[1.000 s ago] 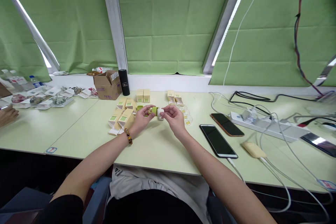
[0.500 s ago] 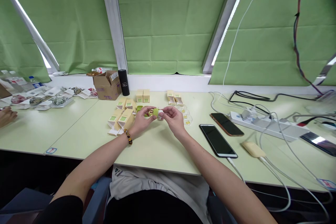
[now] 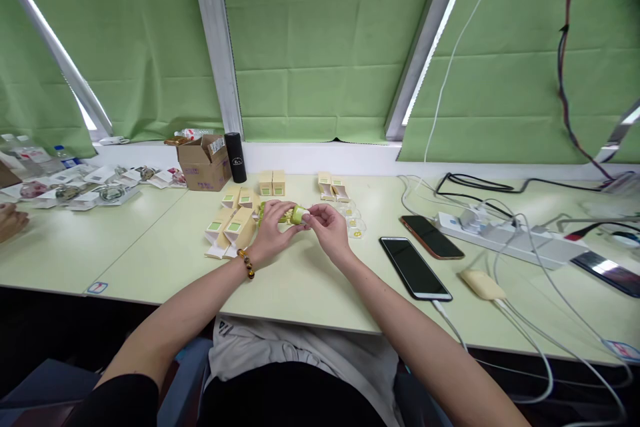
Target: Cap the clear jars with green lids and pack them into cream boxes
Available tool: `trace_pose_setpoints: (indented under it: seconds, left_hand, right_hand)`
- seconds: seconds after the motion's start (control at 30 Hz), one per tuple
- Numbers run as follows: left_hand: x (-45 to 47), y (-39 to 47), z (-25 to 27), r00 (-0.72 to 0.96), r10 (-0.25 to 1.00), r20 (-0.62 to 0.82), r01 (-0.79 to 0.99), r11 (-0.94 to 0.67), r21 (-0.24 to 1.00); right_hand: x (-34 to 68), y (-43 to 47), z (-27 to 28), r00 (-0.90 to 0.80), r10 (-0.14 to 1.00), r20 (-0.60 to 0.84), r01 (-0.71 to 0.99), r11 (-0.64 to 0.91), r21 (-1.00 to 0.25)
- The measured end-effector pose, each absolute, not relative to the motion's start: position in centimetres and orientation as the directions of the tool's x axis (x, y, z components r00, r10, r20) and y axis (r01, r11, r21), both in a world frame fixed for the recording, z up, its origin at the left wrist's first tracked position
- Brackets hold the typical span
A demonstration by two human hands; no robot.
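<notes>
Over the middle of the table, a small light-green container with a white end is between my two hands. My right hand pinches its white end between thumb and fingertips. My left hand, with a beaded bracelet at the wrist, curls around its left side, the thumb beneath it; how firmly it grips is hard to see. Behind the left fingers lie other green pieces, partly hidden. Clear round blister-like pieces with yellow centres lie right of my right hand. Pale-yellow small boxes with open flaps stand left of my left hand.
More small boxes stand behind, with open ones further right. A cardboard box and black bottle are at the back. Two phones, a power strip and cables lie right. Another person's hand rests far left.
The green container has turned and tilted between my hands, so more of its green side shows. My left fingers have shifted slightly left and straightened. The other person's hand has moved slightly left.
</notes>
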State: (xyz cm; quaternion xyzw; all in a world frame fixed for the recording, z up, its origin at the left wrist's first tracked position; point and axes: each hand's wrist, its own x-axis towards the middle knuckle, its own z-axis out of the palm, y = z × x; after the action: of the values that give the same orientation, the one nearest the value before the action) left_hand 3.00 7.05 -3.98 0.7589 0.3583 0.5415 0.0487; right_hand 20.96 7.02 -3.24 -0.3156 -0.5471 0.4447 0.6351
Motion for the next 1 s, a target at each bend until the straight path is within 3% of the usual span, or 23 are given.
trace_pose_setpoints:
  seconds: [0.13,0.3,0.47,0.7,1.0]
  left_hand:
    - [3.2,6.8,-4.0,0.161,0.599,0.784,0.428,-0.759,0.491]
    - [3.9,6.7,-4.6,0.115,0.742,0.66,0.243,-0.665,0.706]
    - [4.0,7.3,-4.4,0.12,0.84,0.529,0.009,-0.534,0.846]
    - [3.5,7.6,-3.9,0.256,0.877,0.406,-0.149,-0.379,0.913]
    - [3.9,7.4,-4.2,0.299,0.852,0.43,-0.187,-0.389,0.902]
  right_hand:
    - [20.9,6.7,-3.1,0.006,0.915,0.403,-0.203,0.396,-0.896]
    - [20.9,6.3,-3.1,0.022,0.911,0.412,-0.179,0.409,-0.895]
    - [21.2,5.9,-3.0,-0.035,0.845,0.534,-0.134,0.525,-0.84]
    - [21.6,5.9,-3.6,-0.127,0.606,0.785,0.246,0.786,-0.567]
    - [22.0,6.4,-4.4,-0.231,0.499,0.836,0.531,0.784,-0.322]
